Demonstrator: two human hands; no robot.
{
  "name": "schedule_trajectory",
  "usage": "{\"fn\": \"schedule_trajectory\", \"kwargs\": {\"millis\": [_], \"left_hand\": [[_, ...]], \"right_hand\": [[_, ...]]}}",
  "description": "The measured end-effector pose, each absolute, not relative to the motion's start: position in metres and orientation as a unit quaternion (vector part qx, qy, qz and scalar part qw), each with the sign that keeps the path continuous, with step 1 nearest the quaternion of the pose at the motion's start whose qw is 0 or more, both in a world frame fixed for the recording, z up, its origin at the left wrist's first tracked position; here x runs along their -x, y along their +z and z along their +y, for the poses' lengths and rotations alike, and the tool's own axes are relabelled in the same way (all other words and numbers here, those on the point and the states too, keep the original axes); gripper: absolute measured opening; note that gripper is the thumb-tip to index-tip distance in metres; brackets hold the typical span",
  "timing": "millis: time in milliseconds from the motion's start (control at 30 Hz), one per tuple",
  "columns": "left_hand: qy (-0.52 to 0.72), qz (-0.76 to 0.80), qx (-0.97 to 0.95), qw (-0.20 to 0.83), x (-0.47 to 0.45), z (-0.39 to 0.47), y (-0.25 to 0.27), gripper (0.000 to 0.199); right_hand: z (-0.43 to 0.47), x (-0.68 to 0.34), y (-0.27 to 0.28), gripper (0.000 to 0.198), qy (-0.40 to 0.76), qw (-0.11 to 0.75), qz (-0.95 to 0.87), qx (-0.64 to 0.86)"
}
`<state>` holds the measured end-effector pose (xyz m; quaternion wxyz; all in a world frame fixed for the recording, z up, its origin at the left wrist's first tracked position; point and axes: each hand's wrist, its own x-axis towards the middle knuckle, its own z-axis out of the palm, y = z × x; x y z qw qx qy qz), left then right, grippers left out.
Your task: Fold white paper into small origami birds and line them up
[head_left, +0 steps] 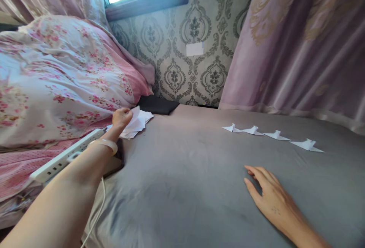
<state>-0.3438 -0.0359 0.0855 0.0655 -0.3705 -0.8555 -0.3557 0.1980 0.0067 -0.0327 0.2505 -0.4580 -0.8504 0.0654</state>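
At the far left of the grey sheet, my left hand reaches to a loose pile of white paper. Its fingers are closed on the edge of a sheet of paper, which lifts a little from the pile. My right hand rests low over the grey sheet at the right, fingers apart and thumb out, holding nothing. Beyond it, several folded white paper figures stand in a slanting row, each with a raised middle and pointed ends.
A white power strip lies by my left forearm, with a white cable running down. Behind the pile lies a flat black object. Floral bedding heaps up at the left. A purple curtain hangs at the right, touching the grey sheet.
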Motion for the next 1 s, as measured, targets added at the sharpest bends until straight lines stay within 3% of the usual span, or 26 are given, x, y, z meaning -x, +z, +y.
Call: {"fn": "schedule_trajectory", "kwargs": {"millis": [100,200,233,300,400,500,633,800,900,1000], "left_hand": [[-0.471,-0.799,0.373,0.032,0.307,-0.019,0.105,0.031],[-0.532,-0.734,0.415,-0.074,0.250,0.000,0.114,0.028],[-0.549,-0.703,0.433,-0.132,0.228,0.005,0.113,0.026],[-0.589,-0.591,0.425,-0.351,0.183,0.008,0.106,0.023],[-0.520,-0.509,0.433,-0.531,0.121,0.005,0.086,0.024],[-0.435,-0.472,0.456,-0.616,0.073,-0.001,0.063,0.025],[-0.344,-0.445,0.500,-0.659,0.036,-0.004,0.040,0.030],[-0.314,-0.433,0.522,-0.664,0.024,-0.007,0.033,0.031],[-0.340,-0.413,0.546,-0.645,0.024,-0.010,0.032,0.033],[-0.429,-0.425,0.617,-0.505,0.026,-0.015,0.032,0.021]], "right_hand": [[0.003,-0.195,-0.026,0.031,0.080,0.258,-0.847,0.459],[-0.002,-0.192,-0.018,0.029,0.119,0.274,-0.843,0.449],[-0.004,-0.191,-0.015,0.028,0.140,0.282,-0.835,0.451],[-0.006,-0.191,-0.010,0.027,0.205,0.302,-0.811,0.457],[-0.005,-0.193,-0.003,0.032,0.357,0.332,-0.732,0.476],[-0.003,-0.199,0.002,0.048,0.492,0.364,-0.633,0.474],[-0.003,-0.204,0.010,0.064,0.587,0.368,-0.569,0.442],[-0.012,-0.201,0.022,0.039,0.617,0.305,-0.585,0.430],[-0.014,-0.199,0.026,0.034,0.590,0.350,-0.585,0.432],[-0.013,-0.199,0.026,0.024,0.466,0.442,-0.636,0.427]]}}
